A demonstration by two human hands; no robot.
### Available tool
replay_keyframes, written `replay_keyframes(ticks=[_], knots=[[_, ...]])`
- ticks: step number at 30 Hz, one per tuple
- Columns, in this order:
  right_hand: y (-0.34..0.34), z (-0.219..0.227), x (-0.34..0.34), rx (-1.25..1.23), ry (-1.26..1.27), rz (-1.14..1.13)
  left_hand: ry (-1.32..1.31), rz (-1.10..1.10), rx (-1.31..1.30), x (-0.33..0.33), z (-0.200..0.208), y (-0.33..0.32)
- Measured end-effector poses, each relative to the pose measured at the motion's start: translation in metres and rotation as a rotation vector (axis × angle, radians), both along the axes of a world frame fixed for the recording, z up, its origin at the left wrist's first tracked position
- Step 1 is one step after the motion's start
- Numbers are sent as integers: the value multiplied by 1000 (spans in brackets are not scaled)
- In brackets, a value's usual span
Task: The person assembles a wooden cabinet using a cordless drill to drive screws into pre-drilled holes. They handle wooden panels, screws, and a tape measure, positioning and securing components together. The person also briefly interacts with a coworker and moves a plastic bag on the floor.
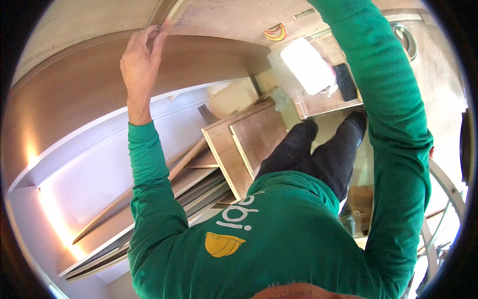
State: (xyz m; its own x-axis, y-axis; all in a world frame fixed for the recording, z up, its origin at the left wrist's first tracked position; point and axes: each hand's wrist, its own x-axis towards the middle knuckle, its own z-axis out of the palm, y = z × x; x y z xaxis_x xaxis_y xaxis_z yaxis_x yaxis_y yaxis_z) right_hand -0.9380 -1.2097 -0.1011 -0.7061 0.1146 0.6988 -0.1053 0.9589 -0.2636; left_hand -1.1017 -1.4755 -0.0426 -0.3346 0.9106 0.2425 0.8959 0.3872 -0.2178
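My left hand (142, 62) is raised at the upper left, thumb and fingertips pinched together. Its fingertips meet at the lower end of a narrow wooden strip (162, 12) on the pale plywood surface (214, 20); what lies between them is too small to make out. Just beside the hand runs a long brown wood panel (209, 55), curving across the view. My right arm (388, 79), in a green sleeve, reaches up past the top edge, so the right hand is out of sight.
Wooden boards (259, 132) and long strips (199, 192) lean at the left below me. Ahead, a low wooden surface (323, 105) bears a bright white object (308, 65) and a flat black object (345, 82). Coloured wires (275, 33) poke from the plywood. A metal frame (445, 184) stands right.
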Motion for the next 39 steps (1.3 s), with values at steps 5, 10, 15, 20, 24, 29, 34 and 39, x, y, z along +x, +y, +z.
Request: replay_keyframes(ticks=[5, 10, 15, 20, 24, 29, 34, 39], knots=[[-28, -8, 10, -135, 81, 42, -75, -22, -53, -10, 2, 8], [-40, -30, -8, -219, 151, 195, -103, -15, -96, -21, -3, -7], [-43, -18, -15, -293, 174, 134, -176, -117, -40, -22, -2, -1], [-44, -16, -30, -286, 171, 139, -269, -127, 104, -37, -17, -8], [-53, -22, -28, -360, 114, 146, -361, -91, 153, -36, -28, -13], [-53, -27, -39, -283, 248, 111, -394, -72, 143, -28, -25, -8], [-59, -19, -38, -342, 193, 131, -241, -49, 58, -22, -16, -2], [-57, -11, -28, -348, 97, 99, -115, -60, -159, -8, 16, 16]])
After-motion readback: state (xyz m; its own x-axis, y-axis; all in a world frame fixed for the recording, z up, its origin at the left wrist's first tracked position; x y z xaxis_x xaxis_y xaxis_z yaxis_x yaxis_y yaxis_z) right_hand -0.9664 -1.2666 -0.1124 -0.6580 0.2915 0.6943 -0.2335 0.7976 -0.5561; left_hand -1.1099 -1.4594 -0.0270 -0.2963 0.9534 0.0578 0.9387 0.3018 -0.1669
